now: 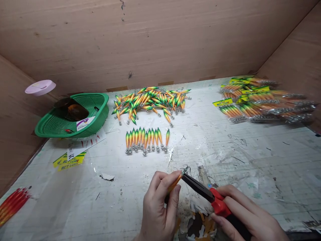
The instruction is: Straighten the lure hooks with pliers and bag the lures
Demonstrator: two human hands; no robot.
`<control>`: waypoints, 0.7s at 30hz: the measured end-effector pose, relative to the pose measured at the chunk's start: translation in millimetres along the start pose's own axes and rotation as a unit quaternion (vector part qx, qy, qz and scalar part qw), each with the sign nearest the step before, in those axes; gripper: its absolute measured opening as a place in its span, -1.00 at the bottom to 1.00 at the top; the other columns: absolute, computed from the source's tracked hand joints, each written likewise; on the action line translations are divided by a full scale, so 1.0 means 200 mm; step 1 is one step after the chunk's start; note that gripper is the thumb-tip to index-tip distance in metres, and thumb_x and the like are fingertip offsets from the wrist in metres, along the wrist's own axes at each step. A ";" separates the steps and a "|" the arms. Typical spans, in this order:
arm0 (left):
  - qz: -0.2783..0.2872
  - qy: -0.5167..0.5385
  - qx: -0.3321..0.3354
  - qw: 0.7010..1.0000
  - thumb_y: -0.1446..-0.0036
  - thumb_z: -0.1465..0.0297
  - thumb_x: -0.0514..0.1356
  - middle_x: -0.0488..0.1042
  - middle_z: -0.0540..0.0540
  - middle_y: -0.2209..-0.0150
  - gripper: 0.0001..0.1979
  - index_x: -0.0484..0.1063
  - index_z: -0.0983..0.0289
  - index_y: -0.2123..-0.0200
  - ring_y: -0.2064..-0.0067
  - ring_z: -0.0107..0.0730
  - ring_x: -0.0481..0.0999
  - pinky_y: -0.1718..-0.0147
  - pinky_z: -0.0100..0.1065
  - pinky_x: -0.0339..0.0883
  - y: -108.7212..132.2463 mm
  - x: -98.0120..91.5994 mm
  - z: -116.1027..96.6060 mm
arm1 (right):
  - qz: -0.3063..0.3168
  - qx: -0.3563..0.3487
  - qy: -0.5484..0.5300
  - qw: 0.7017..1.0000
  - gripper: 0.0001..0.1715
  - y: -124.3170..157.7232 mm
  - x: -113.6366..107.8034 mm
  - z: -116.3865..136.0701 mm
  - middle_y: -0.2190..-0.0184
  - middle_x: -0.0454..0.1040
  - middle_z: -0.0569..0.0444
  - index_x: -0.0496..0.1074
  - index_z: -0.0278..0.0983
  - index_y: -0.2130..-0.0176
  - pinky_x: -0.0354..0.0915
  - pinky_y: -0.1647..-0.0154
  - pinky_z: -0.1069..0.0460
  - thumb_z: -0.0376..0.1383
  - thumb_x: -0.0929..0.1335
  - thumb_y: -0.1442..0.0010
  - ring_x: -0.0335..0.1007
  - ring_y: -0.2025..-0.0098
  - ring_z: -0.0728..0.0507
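Note:
Between the thumb and fingers of my left hand is a fishing lure, orange along its body, its hooked end pointing up and away. My right hand grips long-nose pliers by red and black handles. The dark jaws of the pliers reach the lure's hook end; whether they pinch it I cannot tell. Beyond my hands, a row of green and orange lures lies side by side with hooks toward me. Behind that row spreads a loose pile of similar lures.
A green basket stands at the left, beside a pink lid-like disc. Yellow label cards lie before it. Red lures sit at the left edge. Bagged lures are heaped at the back right. Wooden panels enclose the worktop.

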State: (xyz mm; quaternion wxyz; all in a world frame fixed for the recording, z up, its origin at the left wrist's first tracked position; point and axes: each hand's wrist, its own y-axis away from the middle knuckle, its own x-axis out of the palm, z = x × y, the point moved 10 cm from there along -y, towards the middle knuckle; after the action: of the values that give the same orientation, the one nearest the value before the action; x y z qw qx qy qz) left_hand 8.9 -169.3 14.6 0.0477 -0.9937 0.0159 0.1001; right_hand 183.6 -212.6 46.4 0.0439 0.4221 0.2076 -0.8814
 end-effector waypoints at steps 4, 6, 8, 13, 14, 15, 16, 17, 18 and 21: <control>-0.013 -0.030 0.064 0.997 -0.29 0.47 0.11 0.40 0.06 0.32 -0.61 0.48 -0.04 -0.09 0.36 -0.40 0.44 0.46 -0.42 0.26 0.02 -0.01 -0.03 | -0.009 -0.027 0.002 1.000 -0.93 -0.02 -0.03 0.01 0.30 0.56 0.00 0.43 -0.19 0.23 0.50 0.31 0.19 -0.26 0.35 -0.25 0.60 0.28 -0.10; -0.009 -0.038 0.070 0.997 -0.30 0.49 0.10 0.42 0.07 0.31 -0.59 0.46 -0.04 -0.11 0.36 -0.39 0.45 0.46 -0.41 0.26 0.03 0.00 -0.02 | -0.009 -0.036 0.000 0.999 -0.92 -0.02 -0.04 0.01 0.31 0.58 0.02 0.44 -0.18 0.21 0.51 0.30 0.18 -0.27 0.35 -0.24 0.62 0.25 -0.12; -0.004 -0.031 0.071 0.997 -0.31 0.48 0.09 0.44 0.09 0.29 -0.59 0.45 -0.03 -0.12 0.32 -0.36 0.47 0.42 -0.39 0.28 0.03 0.01 -0.01 | -0.006 -0.040 -0.001 0.999 -0.93 -0.02 -0.05 0.00 0.33 0.58 0.04 0.45 -0.15 0.22 0.52 0.29 0.17 -0.28 0.36 -0.24 0.62 0.22 -0.15; 0.006 0.018 0.044 0.999 -0.32 0.42 0.09 0.46 0.11 0.28 -0.65 0.49 -0.01 -0.08 0.26 -0.31 0.48 0.37 -0.38 0.32 0.02 0.01 0.01 | 0.021 -0.026 -0.008 0.999 -0.87 -0.01 -0.01 -0.02 0.38 0.58 0.03 0.44 -0.13 0.31 0.53 0.35 0.09 -0.23 0.31 -0.29 0.61 0.20 -0.20; 0.010 0.026 0.035 0.999 -0.32 0.40 0.10 0.46 0.11 0.29 -0.68 0.50 0.00 -0.06 0.26 -0.30 0.48 0.36 -0.38 0.33 0.01 0.01 0.01 | 0.025 -0.023 -0.005 0.999 -0.82 -0.02 0.00 -0.02 0.38 0.58 0.02 0.44 -0.13 0.33 0.53 0.36 0.09 -0.22 0.30 -0.31 0.61 0.20 -0.20; 0.014 0.031 0.028 0.999 -0.32 0.38 0.11 0.45 0.11 0.30 -0.70 0.52 0.02 -0.03 0.26 -0.29 0.47 0.35 -0.37 0.33 0.01 0.02 0.01 | 0.026 -0.020 -0.001 0.999 -0.79 -0.02 0.00 -0.02 0.37 0.59 0.01 0.44 -0.14 0.34 0.52 0.35 0.09 -0.20 0.28 -0.33 0.61 0.21 -0.19; 0.017 0.034 0.020 0.999 -0.32 0.35 0.11 0.45 0.11 0.31 -0.72 0.53 0.04 -0.01 0.26 -0.29 0.46 0.33 -0.36 0.34 0.00 0.01 0.01 | 0.025 -0.020 0.001 0.999 -0.76 -0.02 0.01 -0.01 0.36 0.59 0.00 0.44 -0.14 0.35 0.52 0.35 0.09 -0.19 0.27 -0.34 0.61 0.22 -0.19; 0.019 0.034 0.012 0.999 -0.31 0.32 0.12 0.44 0.11 0.32 -0.74 0.55 0.06 0.01 0.26 -0.28 0.46 0.31 -0.35 0.35 0.00 0.01 0.01 | 0.023 -0.022 0.001 1.000 -0.75 -0.02 0.01 -0.01 0.37 0.59 0.00 0.44 -0.14 0.35 0.52 0.34 0.10 -0.19 0.26 -0.35 0.61 0.23 -0.18; 0.020 0.034 0.002 0.999 -0.31 0.30 0.13 0.44 0.11 0.32 -0.74 0.56 0.08 0.03 0.27 -0.28 0.45 0.30 -0.34 0.35 0.00 0.01 0.02 | 0.020 -0.024 -0.001 1.000 -0.75 -0.02 0.01 0.00 0.38 0.59 0.01 0.44 -0.15 0.35 0.51 0.33 0.10 -0.19 0.27 -0.35 0.61 0.25 -0.17; 0.033 0.061 -0.052 0.996 -0.30 0.22 0.13 0.40 0.10 0.33 -0.72 0.57 0.08 0.04 0.36 -0.36 0.39 0.38 -0.36 0.32 0.01 0.02 0.06 | 0.016 -0.021 -0.012 1.000 -0.75 -0.01 0.02 0.00 0.43 0.57 0.03 0.43 -0.15 0.36 0.51 0.33 0.11 -0.18 0.28 -0.34 0.61 0.29 -0.16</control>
State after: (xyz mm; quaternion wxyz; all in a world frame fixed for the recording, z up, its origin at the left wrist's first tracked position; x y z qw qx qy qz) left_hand 9.6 -169.8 2.5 -0.0083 -0.9980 0.0465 0.0419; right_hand 180.2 -209.7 44.8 0.0693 0.4136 0.2191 -0.8810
